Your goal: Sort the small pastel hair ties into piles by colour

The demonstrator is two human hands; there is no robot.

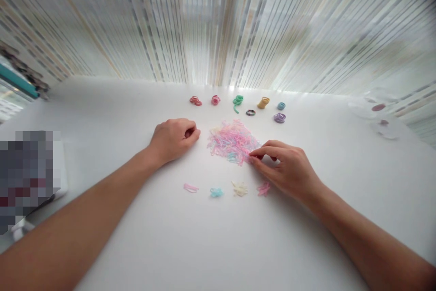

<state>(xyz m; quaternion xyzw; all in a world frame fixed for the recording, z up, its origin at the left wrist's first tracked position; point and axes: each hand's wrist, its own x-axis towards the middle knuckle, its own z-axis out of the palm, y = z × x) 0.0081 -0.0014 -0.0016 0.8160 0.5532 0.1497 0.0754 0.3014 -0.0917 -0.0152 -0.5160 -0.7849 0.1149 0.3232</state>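
Note:
A loose heap of small rubber bands (pixel 235 139), pink, pale blue and cream, lies on the white table. At the heap's right edge my right hand (pixel 289 166) pinches thumb and index finger together on a rubber band, its colour hard to make out. To the left of the heap rests my left hand (pixel 175 139), fingers curled in and nothing visible in them. Nearer me are small sorted bunches: pale pink bands (pixel 191 188), light blue bands (pixel 216 192), cream bands (pixel 240 189) and deeper pink bands (pixel 263 189), the last just below my right hand.
Along the back stand coiled items: red (pixel 195 101), pink (pixel 215 100), green (pixel 238 100), yellow (pixel 263 102), blue (pixel 281 106) and purple (pixel 279 118). A dark ring (pixel 250 112) lies among them. Clear plastic pieces (pixel 384 129) sit far right; a blurred-out object (pixel 27 173) is left.

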